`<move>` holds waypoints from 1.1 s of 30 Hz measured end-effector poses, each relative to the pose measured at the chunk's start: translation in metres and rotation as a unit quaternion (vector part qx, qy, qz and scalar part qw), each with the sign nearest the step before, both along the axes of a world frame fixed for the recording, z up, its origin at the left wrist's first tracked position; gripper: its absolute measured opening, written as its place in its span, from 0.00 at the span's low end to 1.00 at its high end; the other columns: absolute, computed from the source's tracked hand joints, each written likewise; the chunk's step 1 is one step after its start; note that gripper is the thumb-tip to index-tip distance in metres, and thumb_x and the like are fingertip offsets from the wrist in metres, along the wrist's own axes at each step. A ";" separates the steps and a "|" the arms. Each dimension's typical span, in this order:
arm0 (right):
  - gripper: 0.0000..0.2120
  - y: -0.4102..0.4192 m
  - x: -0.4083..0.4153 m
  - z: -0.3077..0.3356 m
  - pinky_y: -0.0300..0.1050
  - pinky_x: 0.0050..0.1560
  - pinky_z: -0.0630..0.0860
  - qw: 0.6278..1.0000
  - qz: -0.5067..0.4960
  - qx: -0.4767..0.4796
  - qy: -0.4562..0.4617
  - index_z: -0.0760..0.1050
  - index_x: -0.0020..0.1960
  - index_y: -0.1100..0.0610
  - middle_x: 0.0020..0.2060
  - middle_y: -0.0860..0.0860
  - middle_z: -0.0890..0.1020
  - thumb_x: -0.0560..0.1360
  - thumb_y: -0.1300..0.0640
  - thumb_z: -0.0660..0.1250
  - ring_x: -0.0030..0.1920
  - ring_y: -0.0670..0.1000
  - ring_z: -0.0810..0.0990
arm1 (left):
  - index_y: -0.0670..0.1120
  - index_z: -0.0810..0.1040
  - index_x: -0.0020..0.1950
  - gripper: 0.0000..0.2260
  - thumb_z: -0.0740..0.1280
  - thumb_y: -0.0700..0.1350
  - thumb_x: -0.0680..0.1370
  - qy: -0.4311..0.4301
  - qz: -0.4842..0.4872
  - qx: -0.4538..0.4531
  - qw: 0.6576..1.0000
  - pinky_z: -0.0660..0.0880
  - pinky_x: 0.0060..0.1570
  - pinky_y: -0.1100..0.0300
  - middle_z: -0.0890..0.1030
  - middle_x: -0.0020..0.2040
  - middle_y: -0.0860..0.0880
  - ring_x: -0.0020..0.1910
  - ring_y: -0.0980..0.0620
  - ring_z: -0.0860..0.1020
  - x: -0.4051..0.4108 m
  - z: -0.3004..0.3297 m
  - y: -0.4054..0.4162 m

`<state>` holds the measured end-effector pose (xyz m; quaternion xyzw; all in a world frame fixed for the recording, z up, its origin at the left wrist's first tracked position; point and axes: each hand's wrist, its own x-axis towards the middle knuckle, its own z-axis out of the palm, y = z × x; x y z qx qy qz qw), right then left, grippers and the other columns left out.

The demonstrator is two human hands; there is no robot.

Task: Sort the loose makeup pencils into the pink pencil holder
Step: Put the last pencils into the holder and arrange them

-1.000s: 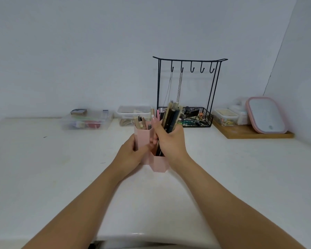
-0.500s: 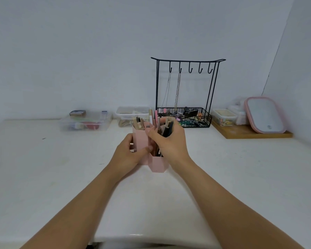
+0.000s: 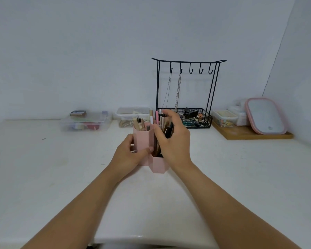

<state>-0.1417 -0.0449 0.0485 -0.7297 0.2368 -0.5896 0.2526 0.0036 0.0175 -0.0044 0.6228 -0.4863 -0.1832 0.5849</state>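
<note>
Left hand (image 3: 128, 155) grips holder (image 3: 144, 139); right hand (image 3: 174, 139) clasps pencils (image 3: 162, 123) beside it; releasing crookedly may spill them.

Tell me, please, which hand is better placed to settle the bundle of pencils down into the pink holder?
The right hand, probably: it already sits over the pencils standing in the pink holder, fingers around them. The left hand grips the holder's side and is better kept there, steadying it.
</note>
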 end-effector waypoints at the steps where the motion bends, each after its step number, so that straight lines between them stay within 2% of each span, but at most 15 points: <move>1: 0.23 -0.001 -0.001 0.000 0.34 0.50 0.72 1.000 -0.006 0.008 0.002 0.71 0.66 0.48 0.48 0.41 0.79 0.73 0.49 0.72 0.48 0.42 0.78 | 0.54 0.74 0.65 0.22 0.77 0.50 0.74 0.001 0.001 -0.002 1.000 0.78 0.49 0.59 0.81 0.58 0.56 0.55 0.54 0.80 0.000 0.000 0.000; 3: 0.34 -0.002 -0.003 -0.001 0.33 0.54 0.70 0.999 -0.013 0.032 0.009 0.63 0.73 0.45 0.54 0.41 0.78 0.71 0.43 0.73 0.56 0.44 0.76 | 0.55 0.74 0.63 0.23 0.79 0.51 0.72 0.013 0.001 -0.009 1.000 0.81 0.49 0.57 0.82 0.58 0.56 0.55 0.54 0.81 0.001 0.000 0.001; 5: 0.47 -0.001 -0.007 -0.002 0.31 0.60 0.64 0.998 0.000 0.062 0.014 0.51 0.78 0.43 0.64 0.40 0.73 0.68 0.40 0.75 0.66 0.43 0.69 | 0.54 0.75 0.62 0.25 0.80 0.53 0.68 0.031 0.000 -0.016 0.999 0.82 0.50 0.53 0.82 0.57 0.55 0.54 0.52 0.83 0.001 0.000 0.002; 7: 0.56 -0.001 -0.011 -0.003 0.37 0.69 0.60 0.995 0.015 0.098 0.025 0.42 0.79 0.41 0.73 0.42 0.64 0.65 0.36 0.76 0.73 0.44 0.60 | 0.53 0.75 0.60 0.26 0.80 0.55 0.66 0.043 -0.002 -0.019 0.999 0.83 0.51 0.50 0.83 0.57 0.54 0.53 0.52 0.84 0.002 -0.001 0.002; 9: 0.62 -0.005 -0.019 0.000 0.46 0.73 0.58 0.986 0.032 0.159 0.048 0.37 0.78 0.41 0.75 0.41 0.58 0.62 0.35 0.77 0.76 0.45 0.55 | 0.53 0.75 0.60 0.24 0.81 0.52 0.68 0.037 -0.005 -0.019 0.999 0.83 0.51 0.50 0.83 0.57 0.54 0.54 0.52 0.84 0.002 -0.002 0.002; 11: 0.65 -0.015 -0.029 0.002 0.47 0.71 0.60 0.963 0.071 0.247 0.085 0.37 0.79 0.43 0.74 0.41 0.60 0.60 0.36 0.80 0.75 0.45 0.57 | 0.53 0.75 0.61 0.23 0.80 0.51 0.70 0.024 -0.003 -0.015 1.000 0.82 0.52 0.52 0.83 0.57 0.54 0.55 0.52 0.82 0.002 -0.002 0.002; 13: 0.59 -0.023 -0.041 0.003 0.43 0.63 0.68 0.920 0.158 0.333 0.132 0.50 0.79 0.48 0.71 0.43 0.70 0.59 0.43 0.83 0.72 0.46 0.67 | 0.53 0.75 0.60 0.23 0.79 0.54 0.70 0.009 0.001 -0.017 1.000 0.80 0.52 0.55 0.82 0.57 0.55 0.56 0.54 0.81 0.002 -0.003 0.001; 15: 0.43 -0.023 -0.043 -0.002 0.41 0.49 0.79 0.879 0.268 0.355 0.170 0.65 0.72 0.51 0.61 0.48 0.82 0.62 0.57 0.83 0.62 0.49 0.80 | 0.52 0.76 0.57 0.23 0.79 0.59 0.69 -0.023 0.024 -0.018 0.999 0.77 0.46 0.59 0.82 0.53 0.53 0.50 0.53 0.80 0.002 -0.003 0.001; 17: 0.38 -0.020 -0.033 -0.015 0.49 0.47 0.82 0.875 0.316 0.324 0.172 0.72 0.68 0.53 0.55 0.53 0.85 0.62 0.65 0.82 0.56 0.55 0.85 | 0.52 0.77 0.55 0.20 0.79 0.57 0.69 -0.040 0.040 -0.019 0.998 0.73 0.40 0.60 0.80 0.47 0.47 0.40 0.52 0.75 0.003 -0.005 0.000; 19: 0.40 -0.019 -0.019 -0.027 0.58 0.47 0.83 0.893 0.294 0.307 0.149 0.73 0.67 0.56 0.54 0.55 0.85 0.58 0.66 0.82 0.53 0.58 0.85 | 0.52 0.77 0.54 0.18 0.79 0.55 0.70 -0.031 0.037 -0.019 0.999 0.72 0.37 0.60 0.76 0.40 0.46 0.36 0.54 0.72 0.005 -0.006 -0.001; 22: 0.43 -0.036 -0.009 -0.038 0.58 0.50 0.83 0.909 0.246 0.312 0.124 0.73 0.66 0.54 0.53 0.53 0.86 0.53 0.63 0.84 0.53 0.55 0.86 | 0.55 0.78 0.59 0.20 0.76 0.60 0.70 -0.031 0.016 -0.014 0.999 0.76 0.41 0.55 0.74 0.35 0.57 0.36 0.54 0.73 0.008 -0.007 -0.003; 24: 0.46 -0.053 -0.010 -0.042 0.55 0.51 0.83 0.920 0.195 0.312 0.132 0.73 0.64 0.49 0.53 0.49 0.86 0.49 0.58 0.86 0.54 0.53 0.85 | 0.56 0.77 0.66 0.22 0.73 0.58 0.74 -0.035 -0.010 0.000 0.999 0.79 0.47 0.53 0.79 0.40 0.56 0.41 0.53 0.79 0.007 -0.008 -0.004; 27: 0.47 -0.075 -0.020 -0.042 0.52 0.48 0.84 0.935 0.089 0.316 0.136 0.72 0.62 0.43 0.52 0.45 0.85 0.45 0.52 0.86 0.52 0.49 0.85 | 0.53 0.74 0.70 0.21 0.72 0.49 0.79 -0.046 -0.019 0.024 0.998 0.75 0.49 0.64 0.82 0.51 0.51 0.47 0.59 0.80 0.005 -0.009 -0.006; 30: 0.41 -0.085 -0.036 -0.039 0.50 0.51 0.83 0.937 0.031 0.326 0.118 0.71 0.62 0.46 0.53 0.45 0.83 0.52 0.53 0.83 0.52 0.49 0.83 | 0.53 0.75 0.69 0.19 0.72 0.48 0.79 -0.056 -0.010 0.038 0.998 0.71 0.47 0.74 0.82 0.54 0.50 0.50 0.62 0.80 0.005 -0.009 -0.006; 33: 0.30 -0.089 -0.042 -0.041 0.44 0.46 0.79 0.941 -0.037 0.326 0.085 0.71 0.61 0.52 0.52 0.49 0.82 0.62 0.58 0.78 0.49 0.50 0.81 | 0.52 0.75 0.69 0.19 0.71 0.48 0.79 -0.070 0.003 0.054 0.996 0.70 0.51 0.74 0.80 0.56 0.52 0.57 0.58 0.79 0.006 -0.010 -0.007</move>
